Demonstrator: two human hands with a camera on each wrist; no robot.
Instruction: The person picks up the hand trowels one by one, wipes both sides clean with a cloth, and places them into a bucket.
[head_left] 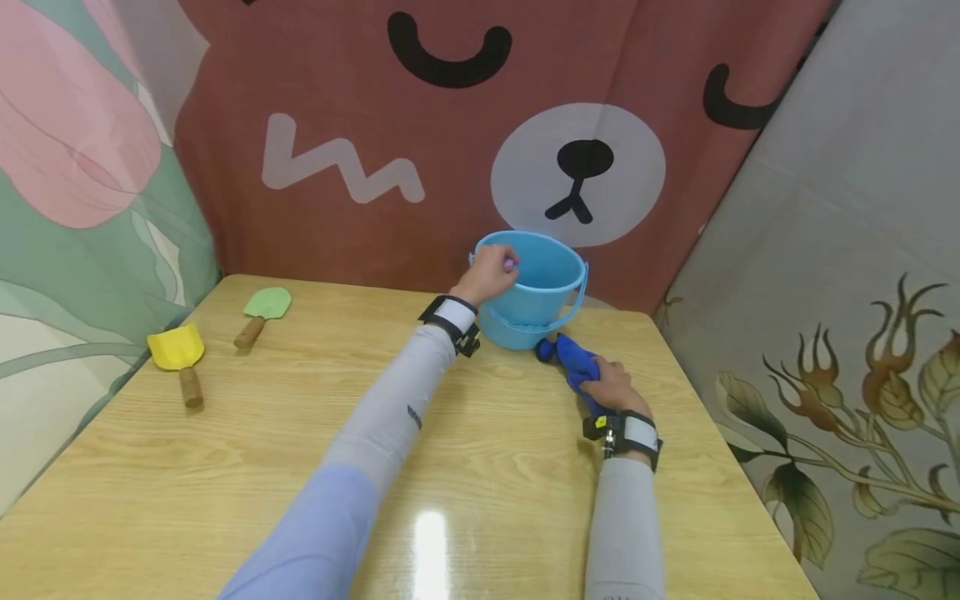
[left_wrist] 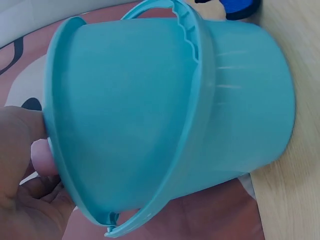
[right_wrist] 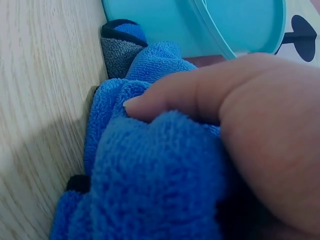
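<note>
A light-blue bucket (head_left: 551,304) stands upright near the table's back edge, its handle hanging down the front. At its upper left rim is my left hand (head_left: 487,273), fingers curled round a small pinkish-lilac object (left_wrist: 43,158). Only the rounded end of that object shows; I cannot tell what it is. My right hand (head_left: 613,387) grips a crumpled blue terry cloth (right_wrist: 155,170) with dark edging, lying on the table to the right of the bucket. The thumb presses into its folds, while the other fingers are mostly hidden. The cloth's far end lies close by the bucket's base.
On the left of the wooden table (head_left: 322,400) lie a yellow toy shovel (head_left: 177,348) and a green toy shovel (head_left: 268,303), both with brown handles. A brown bear-print curtain (head_left: 337,233) hangs behind the table, and a floral curtain (head_left: 847,333) on the right.
</note>
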